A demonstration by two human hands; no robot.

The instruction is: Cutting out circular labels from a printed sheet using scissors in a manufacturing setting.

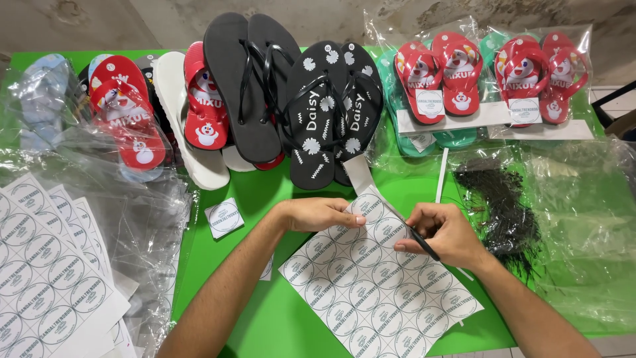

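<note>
— What lies under your hands?

— The green worktop (265, 318) carries everything. Beyond my grip, at the far edge, runs a row of flip-flops: a plain black pair (248, 86), a black pair with white flowers (331, 113) straight ahead, red cartoon-print pairs in clear bags (503, 79) further to the right, and a loose red one (126, 109) to the left. Crumpled clear bags (576, 219) sit to the right of my right hand, beside a heap of thin black plastic ties (503, 212).

— And the sheet?

— The sheet of round white labels (377, 285) lies tilted on the worktop, directly beneath both hands. My left hand (318, 213) presses flat on its upper corner, fingers loose and extended, clasping nothing. My right hand (444, 232) pinches the sheet's upper edge, and a slim black tool (423, 244) is clenched in that grip, slanting toward my wrist.

— Anything else close by?

— A stack of similar label sheets (46, 278) lies well left of my left forearm, and one cut-out square label (224, 217) rests just left of my left hand.
</note>
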